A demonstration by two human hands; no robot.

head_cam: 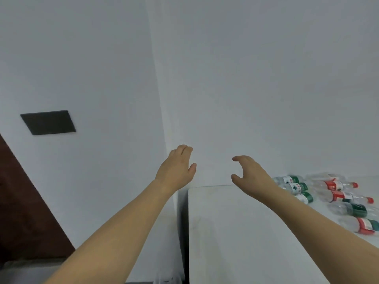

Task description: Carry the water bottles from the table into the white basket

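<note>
Head view: left hand (178,167) and right hand (249,173) both raised, apart, fingers loosely spread, holding nothing. Water bottles (328,193) lie on their sides near the table's (235,232) far right edge. Basket not visible.

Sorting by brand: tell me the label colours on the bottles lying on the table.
Green and red labels on the water bottles, head view.

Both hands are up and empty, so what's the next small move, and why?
Probably swing the right hand rightward and down to the nearest clear plastic green-labelled water bottle lying on the white table. Both the right hand and the left hand hold nothing, and the bottles all lie to the right.
</note>
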